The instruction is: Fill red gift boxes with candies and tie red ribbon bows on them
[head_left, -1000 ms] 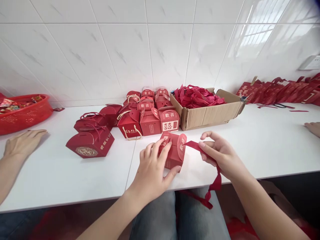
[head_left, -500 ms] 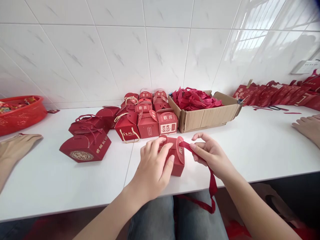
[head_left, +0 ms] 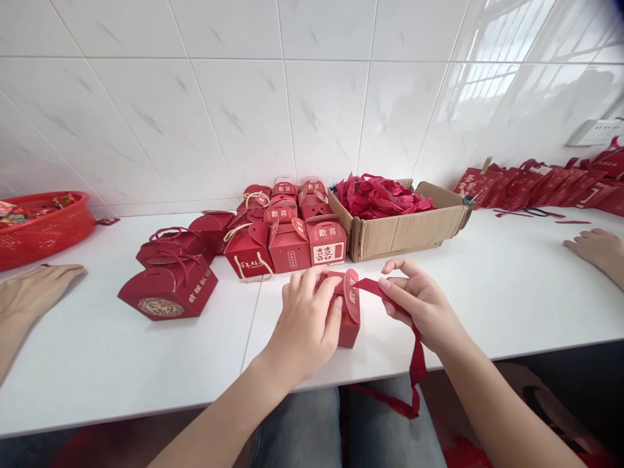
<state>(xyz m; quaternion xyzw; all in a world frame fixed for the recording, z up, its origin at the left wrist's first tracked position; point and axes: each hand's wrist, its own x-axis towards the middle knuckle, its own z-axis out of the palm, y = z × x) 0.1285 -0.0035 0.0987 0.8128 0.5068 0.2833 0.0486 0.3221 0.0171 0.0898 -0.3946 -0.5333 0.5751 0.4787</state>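
A small red gift box with rounded top flaps stands on the white table near its front edge. My left hand is closed over the box from the left, its fingers on the top and the thumb against the near side; it hides much of the box. To the right of the box, my right hand pinches a dark red ribbon between thumb and fingers. The ribbon's pointed end lies close beside the right-hand flap; whether they touch I cannot tell. Its long tail hangs over the table edge toward my lap.
Several red gift boxes are grouped at the wall, with others to their left. A cardboard box holds red ribbons. A red basket stands far left. Other people's hands rest at both sides. Red bags line the right.
My right hand has shifted slightly right, drawing the ribbon's end a little out from the flap. My left hand stays on the gift box. The whole view has moved slightly.
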